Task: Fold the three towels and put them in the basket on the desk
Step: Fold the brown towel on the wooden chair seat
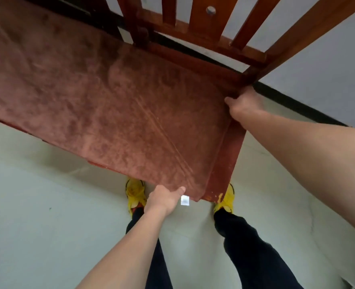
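Note:
A brownish-red towel (101, 101) lies spread flat over a red wooden bench seat (224, 159). My left hand (164, 200) pinches the towel's near corner, right beside its small white label (185, 200). My right hand (243, 103) grips the towel's far right corner at the back of the seat. No other towel and no basket are in view.
The bench's slatted wooden backrest (203, 21) rises behind the seat, against a pale wall with a dark skirting (297, 101). My legs in dark trousers and yellow shoes (136, 193) stand on the light floor just in front of the seat.

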{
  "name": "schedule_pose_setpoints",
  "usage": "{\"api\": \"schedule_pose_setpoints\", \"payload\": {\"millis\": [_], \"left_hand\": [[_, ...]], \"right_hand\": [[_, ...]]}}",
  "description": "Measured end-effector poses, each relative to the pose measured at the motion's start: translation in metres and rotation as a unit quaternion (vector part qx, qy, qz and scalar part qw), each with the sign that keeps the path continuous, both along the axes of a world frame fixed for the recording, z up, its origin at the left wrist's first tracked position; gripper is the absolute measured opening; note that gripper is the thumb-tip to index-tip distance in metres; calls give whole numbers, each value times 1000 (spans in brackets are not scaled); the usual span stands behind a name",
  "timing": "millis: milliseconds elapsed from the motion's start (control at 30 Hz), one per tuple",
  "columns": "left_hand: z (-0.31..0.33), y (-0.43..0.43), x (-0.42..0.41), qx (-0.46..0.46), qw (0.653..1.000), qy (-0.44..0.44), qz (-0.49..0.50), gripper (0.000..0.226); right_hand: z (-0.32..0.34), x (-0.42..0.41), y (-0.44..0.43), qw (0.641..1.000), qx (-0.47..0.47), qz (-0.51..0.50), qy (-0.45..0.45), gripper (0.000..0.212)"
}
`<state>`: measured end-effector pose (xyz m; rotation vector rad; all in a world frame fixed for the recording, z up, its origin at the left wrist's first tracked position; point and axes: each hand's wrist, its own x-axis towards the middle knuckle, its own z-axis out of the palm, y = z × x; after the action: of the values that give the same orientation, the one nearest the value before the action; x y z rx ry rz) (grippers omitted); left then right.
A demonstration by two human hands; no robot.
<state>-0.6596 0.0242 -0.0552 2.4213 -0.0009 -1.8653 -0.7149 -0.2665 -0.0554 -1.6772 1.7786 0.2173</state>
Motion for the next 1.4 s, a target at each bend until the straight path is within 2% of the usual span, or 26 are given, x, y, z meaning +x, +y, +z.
{"api": "schedule_pose_setpoints", "payload": {"millis": [67,133,200,333,500,567,667,733,833,1067,1167,1233,1333,1400], "left_hand": [[-1,1,-23,5,991,42,126,49],[-1,2,-39,2,969,59,240,44],[3,1,-56,-6,952,56,301,40],[7,-14,-86,-25,921,8,388,15],[17,-24,-104,-36,856,-68,512,5],[29,-22,-106,-45,823,-90,559,6],[63,-17,-97,-82,803,-97,583,6],[88,-13,-84,-114,800,-116,578,12],[123,-8,-56,-167,811,-156,539,21],[171,13,42,-224,838,-248,432,34],[174,27,98,-245,841,-269,401,27],[170,36,131,-270,850,-267,365,7],[150,54,190,-266,892,-296,216,19],[139,65,223,-244,899,-350,102,8]], "right_hand": [[-4,-10,-6,1000,-2,9,-11,40],[-6,-24,-14,999,-6,-25,-47,32],[-4,-40,-19,996,10,-60,-65,28],[1,-56,-27,984,65,-113,-123,16],[16,-53,-27,971,91,-133,-178,18],[28,-47,-22,967,97,-132,-196,24],[55,-32,-12,967,90,-118,-208,39],[75,-17,-7,966,79,-112,-218,40],[109,16,0,966,59,-90,-237,24],[174,116,24,950,27,-43,-309,29],[181,166,39,947,15,-40,-319,32],[184,195,49,944,12,-50,-325,34],[178,243,64,946,-8,-80,-315,35],[173,267,73,949,-22,-90,-301,33]]}}
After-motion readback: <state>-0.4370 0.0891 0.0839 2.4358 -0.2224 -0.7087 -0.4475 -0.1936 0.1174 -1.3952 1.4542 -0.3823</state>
